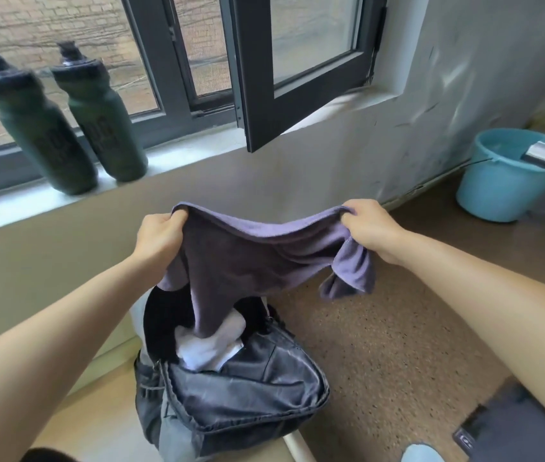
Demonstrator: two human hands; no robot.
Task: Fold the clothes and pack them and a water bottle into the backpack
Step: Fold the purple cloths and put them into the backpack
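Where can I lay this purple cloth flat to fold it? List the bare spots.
Free: speckled floor between backpack and blue bucket; windowsill stretch between the green bottles and the open window sash. Crowded: the backpack mouth, stuffed with white cloth, directly under the purple cloth that left hand and right hand grip.

A dark-framed window (264,71) stands ajar. Below it run a pale sill (191,151), a scuffed wall (464,95) and speckled brown floor (381,345). A blue bucket (497,191) sits to its right.
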